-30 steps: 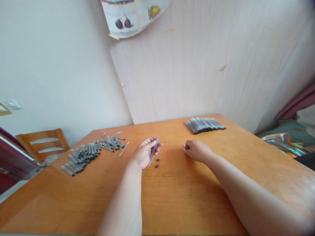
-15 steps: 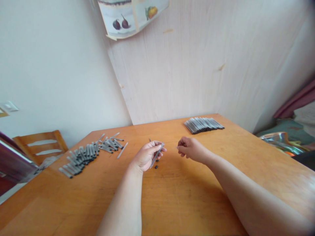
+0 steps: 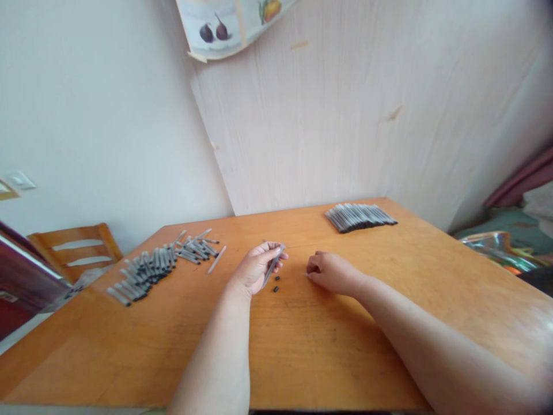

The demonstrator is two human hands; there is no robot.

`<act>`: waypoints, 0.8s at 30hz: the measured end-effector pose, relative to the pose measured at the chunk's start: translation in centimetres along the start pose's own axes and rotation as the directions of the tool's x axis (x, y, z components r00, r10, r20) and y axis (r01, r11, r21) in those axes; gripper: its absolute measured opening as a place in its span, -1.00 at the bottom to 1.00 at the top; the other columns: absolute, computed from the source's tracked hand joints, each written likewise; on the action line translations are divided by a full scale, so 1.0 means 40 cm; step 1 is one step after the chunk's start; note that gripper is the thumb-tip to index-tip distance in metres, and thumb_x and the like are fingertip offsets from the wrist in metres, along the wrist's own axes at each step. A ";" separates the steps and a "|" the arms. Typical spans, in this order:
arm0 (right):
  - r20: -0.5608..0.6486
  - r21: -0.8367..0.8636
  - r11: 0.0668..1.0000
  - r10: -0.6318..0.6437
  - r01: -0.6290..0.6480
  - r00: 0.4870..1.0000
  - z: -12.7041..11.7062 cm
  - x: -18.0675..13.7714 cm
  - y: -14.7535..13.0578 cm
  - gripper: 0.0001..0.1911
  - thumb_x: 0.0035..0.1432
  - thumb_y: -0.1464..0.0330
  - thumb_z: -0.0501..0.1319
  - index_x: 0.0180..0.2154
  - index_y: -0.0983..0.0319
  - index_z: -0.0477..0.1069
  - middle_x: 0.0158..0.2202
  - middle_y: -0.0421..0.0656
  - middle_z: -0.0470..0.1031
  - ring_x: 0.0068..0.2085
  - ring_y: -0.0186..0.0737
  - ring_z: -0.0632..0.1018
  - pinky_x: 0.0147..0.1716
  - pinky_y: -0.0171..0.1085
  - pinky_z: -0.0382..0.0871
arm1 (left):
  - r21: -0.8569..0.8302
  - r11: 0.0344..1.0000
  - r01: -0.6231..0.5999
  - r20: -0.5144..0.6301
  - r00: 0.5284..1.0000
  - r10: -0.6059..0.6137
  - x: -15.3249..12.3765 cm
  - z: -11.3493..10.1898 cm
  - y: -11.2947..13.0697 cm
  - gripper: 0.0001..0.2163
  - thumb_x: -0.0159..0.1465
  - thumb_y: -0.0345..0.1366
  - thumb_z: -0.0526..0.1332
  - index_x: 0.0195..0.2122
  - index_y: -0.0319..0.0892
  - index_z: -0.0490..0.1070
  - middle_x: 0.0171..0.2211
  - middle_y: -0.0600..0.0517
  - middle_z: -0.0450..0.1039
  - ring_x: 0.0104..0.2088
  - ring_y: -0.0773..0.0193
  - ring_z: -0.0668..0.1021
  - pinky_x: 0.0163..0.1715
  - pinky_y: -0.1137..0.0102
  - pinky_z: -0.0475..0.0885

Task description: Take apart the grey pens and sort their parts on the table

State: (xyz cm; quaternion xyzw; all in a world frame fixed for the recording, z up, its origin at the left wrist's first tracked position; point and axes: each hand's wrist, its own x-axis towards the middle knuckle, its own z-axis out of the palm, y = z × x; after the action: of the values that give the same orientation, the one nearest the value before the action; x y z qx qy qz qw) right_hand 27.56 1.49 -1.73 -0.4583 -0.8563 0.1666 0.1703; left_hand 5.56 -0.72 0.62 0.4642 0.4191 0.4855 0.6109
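My left hand (image 3: 254, 266) is closed around a slim, translucent grey pen barrel (image 3: 271, 270), which slants up and away between thumb and fingers. Two small black plugs (image 3: 276, 289) lie on the table just right of the barrel's lower end. My right hand (image 3: 330, 272) is low over the wood, to the right of these plugs. Its fingers are curled together, and a pale speck shows at the tips, too small to name. A single pen barrel (image 3: 216, 259) lies loose to the left of my left hand.
A jumbled heap of grey pens (image 3: 147, 270) with black ends spreads over the left of the wooden table (image 3: 302, 357). At the back right, a neat row of similar pens (image 3: 360, 217) lies side by side. A chair (image 3: 80, 248) stands beyond the left edge.
My right hand has come down toward the table and slightly nearer me, fingers still curled. My left hand keeps hold of the pen barrel. The view has shifted slightly.
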 end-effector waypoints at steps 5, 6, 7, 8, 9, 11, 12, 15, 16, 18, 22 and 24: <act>-0.062 -0.104 0.992 -0.076 0.069 0.995 -0.003 -0.019 -0.050 -0.80 0.13 0.33 0.14 -0.21 0.19 0.48 -0.24 -0.09 0.46 -0.23 -0.20 0.46 -0.27 -0.29 0.22 | -0.003 1.000 -0.016 -0.010 1.000 0.016 0.004 -0.007 -0.001 -0.78 0.14 -0.26 0.29 -0.22 -0.24 0.39 -0.35 -0.04 0.50 -0.49 0.43 0.46 -0.51 0.53 0.27; -0.072 -0.107 0.986 -0.134 0.126 0.988 -0.001 -0.023 -0.067 -0.79 0.16 0.36 0.12 -0.19 0.19 0.48 -0.23 -0.09 0.45 -0.20 -0.20 0.45 -0.23 -0.29 0.22 | -0.005 1.000 -0.020 -0.019 1.000 0.019 0.003 -0.007 0.000 -0.78 0.14 -0.26 0.29 -0.23 -0.24 0.39 -0.35 -0.04 0.50 -0.49 0.43 0.46 -0.51 0.53 0.27; -0.072 -0.111 0.976 -0.198 0.189 0.978 0.004 -0.027 -0.086 -0.77 0.18 0.38 0.09 -0.18 0.19 0.48 -0.23 -0.08 0.45 -0.18 -0.19 0.44 -0.20 -0.28 0.21 | -0.007 1.000 -0.021 -0.028 0.999 0.021 0.003 -0.006 0.001 -0.78 0.13 -0.27 0.29 -0.23 -0.24 0.39 -0.35 -0.04 0.50 -0.49 0.43 0.46 -0.51 0.53 0.27; -0.053 -0.112 0.957 -0.275 0.268 0.960 0.012 -0.031 -0.105 -0.76 0.20 0.39 0.07 -0.15 0.19 0.48 -0.21 -0.08 0.44 -0.15 -0.19 0.43 -0.17 -0.27 0.21 | -0.012 1.000 -0.022 -0.037 0.999 0.022 0.002 -0.006 0.002 -0.78 0.13 -0.27 0.30 -0.23 -0.24 0.39 -0.35 -0.04 0.50 -0.49 0.43 0.46 -0.51 0.53 0.27; -0.034 -0.115 0.935 -0.341 0.335 0.939 0.022 -0.033 -0.123 -0.75 0.22 0.40 0.07 -0.14 0.19 0.47 -0.20 -0.07 0.44 -0.13 -0.18 0.41 -0.16 -0.27 0.21 | -0.017 1.000 -0.023 -0.042 0.999 0.023 0.001 -0.005 0.004 -0.77 0.12 -0.28 0.30 -0.23 -0.24 0.39 -0.36 -0.03 0.50 -0.49 0.43 0.47 -0.51 0.53 0.27; -0.004 -0.152 0.901 -0.412 0.407 0.911 0.046 -0.032 -0.152 -0.74 0.24 0.41 0.04 -0.13 0.21 0.46 -0.19 -0.05 0.43 -0.11 -0.16 0.39 -0.16 -0.26 0.23 | -0.028 0.999 -0.026 -0.045 0.999 0.025 0.000 -0.005 0.006 -0.77 0.12 -0.28 0.31 -0.23 -0.24 0.39 -0.36 -0.03 0.49 -0.49 0.43 0.47 -0.50 0.53 0.27; 0.016 -0.180 0.888 -0.427 0.423 0.904 0.058 -0.030 -0.162 -0.74 0.24 0.42 0.03 -0.15 0.22 0.46 -0.20 -0.04 0.43 -0.12 -0.14 0.38 -0.18 -0.25 0.24 | -0.030 0.999 -0.029 -0.045 0.999 0.028 0.000 -0.005 0.007 -0.77 0.11 -0.28 0.31 -0.23 -0.24 0.39 -0.37 -0.03 0.49 -0.49 0.43 0.47 -0.50 0.53 0.27; 0.081 -0.251 0.866 -0.426 0.432 0.901 0.082 -0.021 -0.173 -0.75 0.24 0.43 0.01 -0.23 0.24 0.46 -0.24 -0.02 0.44 -0.17 -0.12 0.38 -0.26 -0.25 0.25 | -0.033 0.999 -0.038 -0.054 0.998 0.036 -0.002 -0.004 0.009 -0.76 0.10 -0.28 0.32 -0.24 -0.24 0.40 -0.37 -0.03 0.49 -0.50 0.43 0.46 -0.52 0.52 0.26; 0.092 -0.261 0.866 -0.418 0.427 0.904 0.085 -0.020 -0.172 -0.76 0.24 0.43 0.01 -0.25 0.25 0.46 -0.25 -0.02 0.44 -0.18 -0.13 0.39 -0.27 -0.25 0.25 | -0.034 0.999 -0.040 -0.059 0.998 0.038 -0.002 -0.003 0.010 -0.76 0.10 -0.28 0.33 -0.24 -0.24 0.40 -0.38 -0.03 0.49 -0.50 0.43 0.46 -0.53 0.52 0.26; 0.084 -0.253 0.876 -0.404 0.411 0.911 0.081 -0.018 -0.166 -0.78 0.24 0.41 0.03 -0.30 0.25 0.45 -0.28 -0.02 0.44 -0.20 -0.14 0.40 -0.27 -0.25 0.24 | -0.033 0.999 -0.040 -0.062 0.997 0.038 -0.003 -0.003 0.011 -0.76 0.10 -0.28 0.33 -0.24 -0.24 0.40 -0.38 -0.03 0.49 -0.51 0.43 0.46 -0.53 0.52 0.25; -0.041 -0.087 0.939 -0.337 0.333 0.941 0.051 -0.021 -0.145 -0.86 0.16 0.43 0.09 -0.34 0.26 0.42 -0.34 -0.08 0.45 -0.29 -0.24 0.42 -0.30 -0.30 0.24 | -0.019 0.999 -0.033 -0.056 0.998 0.031 -0.004 -0.002 0.010 -0.77 0.10 -0.28 0.32 -0.24 -0.24 0.40 -0.37 -0.03 0.49 -0.50 0.44 0.47 -0.50 0.52 0.27; -0.146 0.076 0.963 -0.246 0.259 0.958 0.033 -0.019 -0.133 -0.88 0.11 0.46 0.09 -0.37 0.25 0.41 -0.39 -0.14 0.44 -0.36 -0.30 0.42 -0.35 -0.34 0.23 | -0.005 1.000 -0.031 -0.052 0.998 0.031 -0.004 -0.001 0.008 -0.77 0.11 -0.27 0.32 -0.24 -0.23 0.40 -0.36 -0.03 0.50 -0.49 0.44 0.47 -0.48 0.51 0.27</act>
State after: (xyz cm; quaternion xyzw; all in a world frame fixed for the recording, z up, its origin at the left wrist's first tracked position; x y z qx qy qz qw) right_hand 23.50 -2.13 -0.66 -0.3469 -0.8854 0.1521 0.2693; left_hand 5.43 -0.83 0.95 0.4560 0.4261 0.5080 0.5936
